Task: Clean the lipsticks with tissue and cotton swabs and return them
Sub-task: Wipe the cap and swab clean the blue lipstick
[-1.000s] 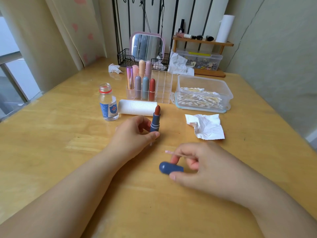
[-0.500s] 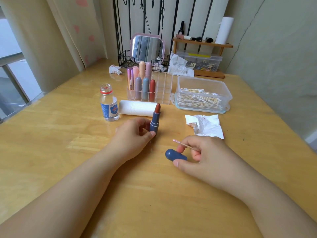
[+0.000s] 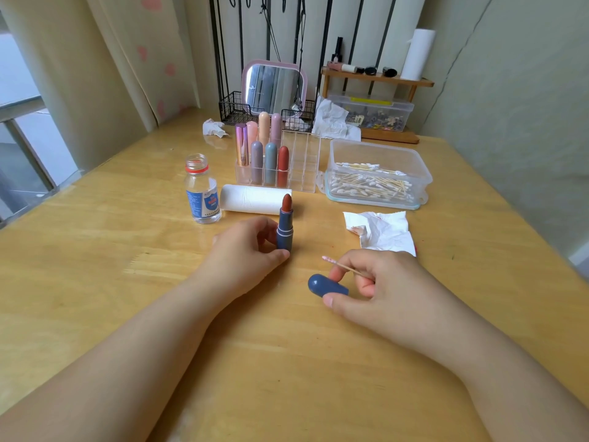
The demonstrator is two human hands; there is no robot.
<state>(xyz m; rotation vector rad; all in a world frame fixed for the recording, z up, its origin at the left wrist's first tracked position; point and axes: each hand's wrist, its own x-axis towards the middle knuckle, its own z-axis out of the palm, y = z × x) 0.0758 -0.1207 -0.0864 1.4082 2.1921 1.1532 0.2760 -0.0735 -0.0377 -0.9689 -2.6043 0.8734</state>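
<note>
Right hand point(image 3: 379, 288) has drifted toward the desk's far edge, pinching cap point(image 3: 326, 286) and swab point(image 3: 342, 266). Left hand point(image 3: 247, 250) grips upright lipstick point(image 3: 284, 231) by its rigid barrel; exposed bullet soft, smears easily.

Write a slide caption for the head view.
Left hand steadies an uncapped lipstick; right hand holds its blue cap and a cotton swab.

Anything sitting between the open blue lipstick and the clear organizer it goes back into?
Yes. The tissue roll lies on its side directly between the blue lipstick, held upright by the left hand, and the organizer behind it.
</note>
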